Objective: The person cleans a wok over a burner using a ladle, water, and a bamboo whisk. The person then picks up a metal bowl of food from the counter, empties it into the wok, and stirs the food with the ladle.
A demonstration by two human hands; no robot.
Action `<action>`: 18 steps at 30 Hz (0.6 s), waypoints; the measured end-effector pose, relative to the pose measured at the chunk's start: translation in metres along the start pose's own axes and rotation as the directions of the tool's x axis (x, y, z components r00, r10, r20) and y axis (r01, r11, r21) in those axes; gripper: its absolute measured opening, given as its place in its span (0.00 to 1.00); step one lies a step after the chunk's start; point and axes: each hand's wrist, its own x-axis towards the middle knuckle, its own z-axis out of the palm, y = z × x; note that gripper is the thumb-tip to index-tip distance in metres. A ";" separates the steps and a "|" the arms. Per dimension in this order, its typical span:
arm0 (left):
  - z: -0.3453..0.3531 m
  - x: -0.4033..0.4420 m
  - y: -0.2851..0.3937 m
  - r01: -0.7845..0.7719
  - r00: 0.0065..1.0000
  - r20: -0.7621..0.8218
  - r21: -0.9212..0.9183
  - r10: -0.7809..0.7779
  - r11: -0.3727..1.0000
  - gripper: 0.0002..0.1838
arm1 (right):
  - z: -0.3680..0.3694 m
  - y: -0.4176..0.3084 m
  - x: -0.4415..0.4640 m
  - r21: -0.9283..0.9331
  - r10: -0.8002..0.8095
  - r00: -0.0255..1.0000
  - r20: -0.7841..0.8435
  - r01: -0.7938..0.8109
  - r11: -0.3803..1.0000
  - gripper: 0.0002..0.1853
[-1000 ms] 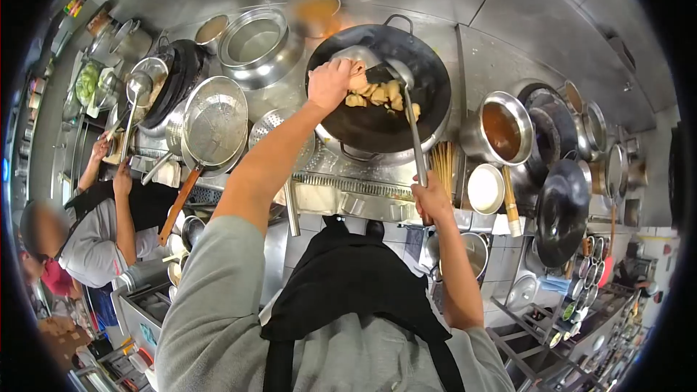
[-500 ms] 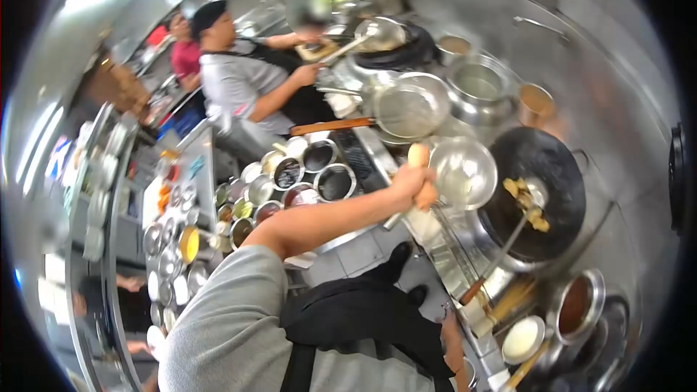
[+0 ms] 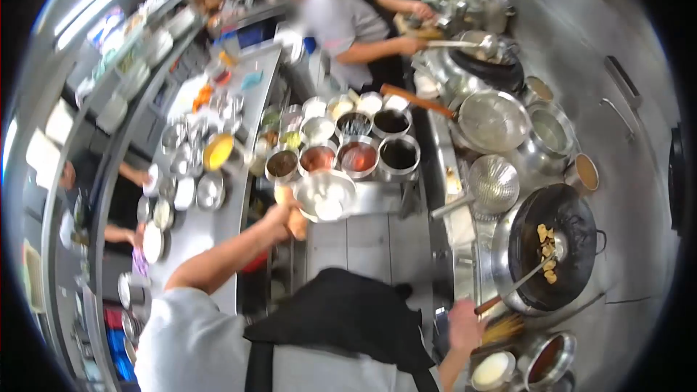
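Observation:
My left hand point(image 3: 279, 219) is closed at the side of a shiny metal bowl point(image 3: 312, 199) with something pale in it. A peach-coloured, elongated piece point(image 3: 296, 226) shows at the grip; its kind is unclear. The bowl is in front of several sauce pots point(image 3: 317, 158). My right hand point(image 3: 465, 325), blurred, is beside the wooden handle point(image 3: 488, 306) of a ladle. Whether its fingers grip the handle I cannot tell. The ladle's head rests among yellowish food pieces point(image 3: 547, 250) in a black wok point(image 3: 573, 232) at the right.
Behind the wok sit a ribbed metal strainer point(image 3: 494, 184) and a wooden-handled pan point(image 3: 494, 122). Near my right hand are a pot of brown sauce point(image 3: 548, 359) and a bowl of white stuff point(image 3: 492, 370). A co-worker point(image 3: 356, 29) stands at another wok. Left, a steel counter point(image 3: 207, 236) holds bowls.
My view has turned. My left hand has moved from beside the wok to the front of the sauce pots, with the bowl. My right hand has come into view near the ladle's handle.

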 end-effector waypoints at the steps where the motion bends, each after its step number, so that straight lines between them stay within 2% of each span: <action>1: -0.027 0.000 -0.002 0.021 1.000 -0.005 0.013 -0.021 1.000 0.11 | 0.047 -0.025 -0.015 0.170 -0.090 0.992 0.092 0.074 0.983 0.39; 2: -0.063 0.012 0.000 0.119 0.989 0.094 -0.075 -0.112 0.990 0.08 | 0.043 -0.054 -0.002 0.039 -0.177 0.965 0.191 0.173 0.984 0.37; 3: -0.107 0.034 -0.009 0.195 0.968 0.188 -0.159 -0.164 0.968 0.08 | 0.044 -0.086 0.011 -0.125 -0.074 0.906 0.416 0.138 0.982 0.33; 4: -0.115 0.023 -0.021 0.066 0.990 -0.113 -0.196 -0.090 0.978 0.08 | 0.044 -0.119 0.028 -0.236 -0.118 0.988 0.100 0.138 0.962 0.23; 5: -0.129 0.014 -0.021 0.070 0.985 -0.139 -0.236 -0.105 0.969 0.08 | 0.048 -0.138 0.041 -0.731 -0.388 0.911 -0.139 0.170 0.660 0.14; 6: -0.148 0.004 -0.025 0.073 0.979 -0.165 -0.275 -0.122 0.959 0.09 | 0.059 -0.138 0.039 -0.754 -0.391 0.909 -0.142 0.156 0.638 0.14; 8: -0.194 -0.012 -0.042 0.051 0.974 -0.196 -0.307 -0.116 0.950 0.09 | 0.094 -0.129 0.038 -0.560 -0.471 0.861 -0.193 0.298 0.773 0.07; 9: -0.226 -0.014 -0.054 0.061 0.986 -0.129 -0.324 -0.108 0.944 0.11 | 0.114 -0.105 0.018 -0.635 -0.525 0.845 -0.100 0.352 0.688 0.07; 10: -0.269 -0.004 -0.074 0.062 0.996 -0.044 -0.307 -0.079 0.950 0.12 | 0.130 -0.087 0.004 -0.683 -0.539 0.839 -0.075 0.350 0.641 0.11; 12: -0.292 -0.025 -0.087 -0.054 0.974 -0.224 -0.374 -0.034 0.926 0.11 | 0.163 -0.041 -0.021 -0.667 -0.444 0.889 -0.114 0.263 0.697 0.14; 13: -0.307 -0.030 -0.092 -0.059 0.959 -0.277 -0.408 -0.061 0.911 0.11 | 0.159 -0.032 -0.024 -0.719 -0.382 0.922 -0.069 0.219 0.660 0.13; 14: -0.322 -0.027 -0.093 -0.063 0.946 -0.314 -0.432 -0.085 0.900 0.11 | 0.171 -0.014 -0.033 -0.713 -0.384 0.917 -0.112 0.195 0.674 0.14; 16: -0.372 -0.019 -0.110 -0.165 0.940 -0.341 -0.455 0.000 0.875 0.16 | 0.195 0.022 -0.038 -0.728 -0.341 0.940 -0.015 0.223 0.648 0.12; 17: -0.386 -0.014 -0.108 -0.199 0.944 -0.327 -0.468 0.040 0.861 0.16 | 0.205 0.034 -0.045 -0.682 -0.254 0.967 -0.004 0.183 0.708 0.16; 18: -0.400 -0.010 -0.108 -0.230 0.947 -0.312 -0.484 0.078 0.844 0.16 | 0.210 0.043 -0.040 -0.589 -0.091 0.995 0.035 0.094 0.803 0.15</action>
